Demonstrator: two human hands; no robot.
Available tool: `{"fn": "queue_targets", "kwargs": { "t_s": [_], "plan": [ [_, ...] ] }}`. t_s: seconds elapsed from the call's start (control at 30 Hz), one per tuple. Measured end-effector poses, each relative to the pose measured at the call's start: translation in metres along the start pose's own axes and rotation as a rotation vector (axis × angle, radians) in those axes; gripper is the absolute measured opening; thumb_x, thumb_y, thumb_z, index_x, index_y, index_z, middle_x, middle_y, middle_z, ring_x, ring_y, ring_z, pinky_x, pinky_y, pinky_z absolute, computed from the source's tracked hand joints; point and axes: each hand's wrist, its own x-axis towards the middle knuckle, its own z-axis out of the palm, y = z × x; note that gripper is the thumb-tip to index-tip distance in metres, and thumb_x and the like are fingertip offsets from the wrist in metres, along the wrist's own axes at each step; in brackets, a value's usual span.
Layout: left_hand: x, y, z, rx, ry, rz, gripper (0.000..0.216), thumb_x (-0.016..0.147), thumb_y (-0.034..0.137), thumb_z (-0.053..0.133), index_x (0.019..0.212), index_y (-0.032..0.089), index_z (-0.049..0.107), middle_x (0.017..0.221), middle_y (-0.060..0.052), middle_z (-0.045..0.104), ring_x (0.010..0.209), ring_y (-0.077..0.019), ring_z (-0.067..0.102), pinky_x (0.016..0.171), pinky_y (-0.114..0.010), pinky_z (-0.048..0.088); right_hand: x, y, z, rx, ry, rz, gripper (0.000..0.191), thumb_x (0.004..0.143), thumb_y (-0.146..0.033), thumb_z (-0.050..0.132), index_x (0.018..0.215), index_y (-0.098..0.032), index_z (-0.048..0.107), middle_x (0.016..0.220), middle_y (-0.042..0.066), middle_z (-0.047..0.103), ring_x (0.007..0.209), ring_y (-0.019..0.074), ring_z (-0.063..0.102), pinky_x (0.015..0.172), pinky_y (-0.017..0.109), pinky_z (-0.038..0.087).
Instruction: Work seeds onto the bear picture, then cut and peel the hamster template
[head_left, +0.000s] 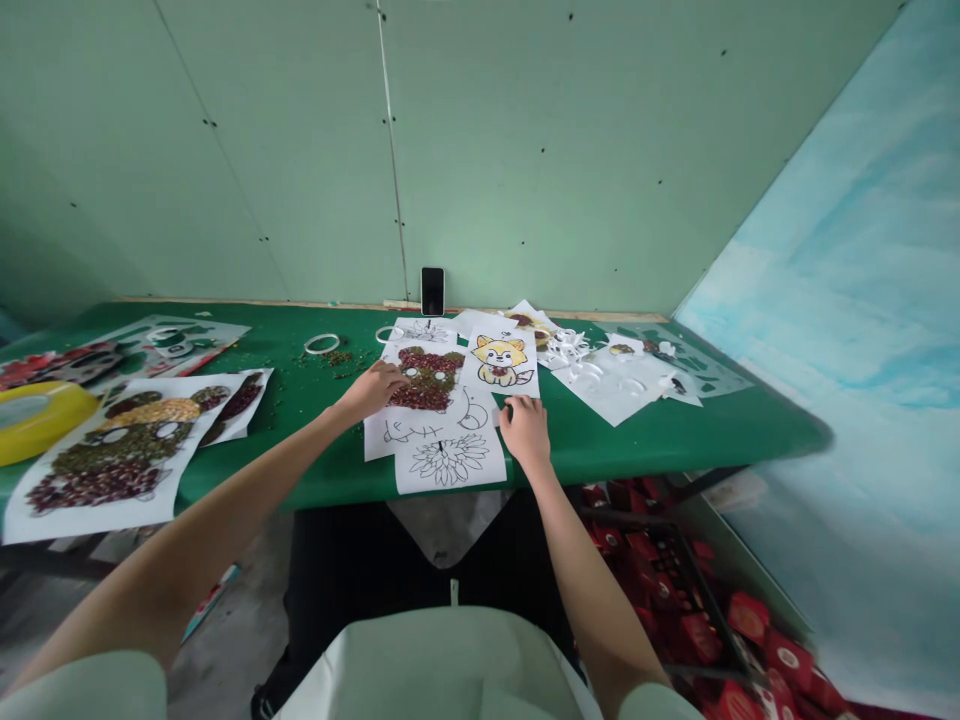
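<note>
My left hand point(375, 388) is at the left edge of a bear-face picture point(426, 380) made of dark red beans and green grains on white paper. Its fingertips are bent close together over the picture; anything between them is too small to make out. Right of the papers rests my right hand point(526, 432), fingers loosely curled, with a gap between thumb and forefinger and nothing visible in it. Just beyond it lies a drawing of a yellow fox point(501, 360). Below the bear picture is a sheet with a line-drawn flower point(450, 460).
Another bean picture point(124, 450) and a yellow tape roll point(41, 420) lie at left. A white tape ring point(322, 344) sits near scattered green grains. A phone point(433, 291) leans against the wall. Paper scraps point(566, 346) lie at right. Red boxes point(697, 635) are below the green table point(600, 445).
</note>
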Motion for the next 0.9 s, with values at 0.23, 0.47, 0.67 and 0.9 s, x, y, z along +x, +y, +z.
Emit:
{"fn": "queue_targets", "kwargs": {
  "t_s": [0.23,0.47,0.67,0.9],
  "plan": [
    [-0.021,0.009,-0.007,0.128,0.017,0.083,0.060,0.096,0.004,0.041,0.129,0.026,0.084,0.131,-0.014,0.068,0.125,-0.0319,0.056,0.109,-0.049,0.057,0.000,0.000,0.000,-0.007,-0.004,0.001,0.031,0.107,-0.026,0.049,0.122,-0.019,0.075,0.129,0.015,0.073,0.122,0.0360,0.057,0.102,0.047,0.044],
    [-0.023,0.007,-0.001,0.229,-0.028,0.090,0.063,0.095,0.000,0.039,0.132,0.026,0.083,0.133,-0.014,0.068,0.125,-0.0318,0.057,0.108,-0.047,0.054,0.000,0.001,0.001,-0.004,0.000,-0.006,0.031,0.107,-0.026,0.048,0.122,-0.019,0.075,0.128,0.015,0.073,0.122,0.0355,0.057,0.101,0.046,0.043],
    [-0.023,0.006,-0.001,0.210,-0.069,0.064,0.053,0.095,0.006,0.047,0.127,0.026,0.083,0.141,-0.014,0.069,0.138,-0.0358,0.056,0.117,-0.054,0.048,0.000,0.000,0.000,-0.018,-0.001,-0.003,0.030,0.107,-0.026,0.049,0.123,-0.019,0.074,0.128,0.015,0.073,0.122,0.0348,0.057,0.101,0.045,0.043],
    [-0.019,0.016,-0.005,0.154,-0.017,0.013,0.056,0.094,0.008,0.046,0.132,0.027,0.081,0.135,-0.013,0.071,0.134,-0.0331,0.056,0.118,-0.051,0.050,0.000,0.001,0.001,0.001,0.001,-0.005,0.030,0.107,-0.027,0.049,0.120,-0.019,0.075,0.128,0.015,0.073,0.120,0.0346,0.057,0.101,0.046,0.044]
  ]
}}
